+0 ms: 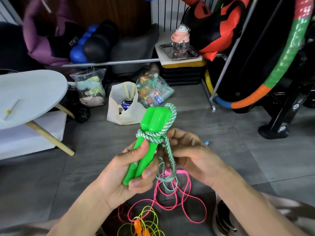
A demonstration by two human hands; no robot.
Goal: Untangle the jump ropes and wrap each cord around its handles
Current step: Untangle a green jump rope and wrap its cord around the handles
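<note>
A grey tiled floor (221, 120) carries everything. At its left edge stands a pale round desk (30, 89) on wooden legs. Beyond it on the floor sit a clear bag of soft items (90, 89), an open white tote bag (124, 106) and a tied clear bag of bottles (153, 91). Further back, a pink-lidded water bottle (180, 41) stands on a metal tray (179, 51). A hoop wrapped in green, orange and blue (279, 65) leans at the right.

Bright even light, soft shadows, edges warped, slight blur.
</note>
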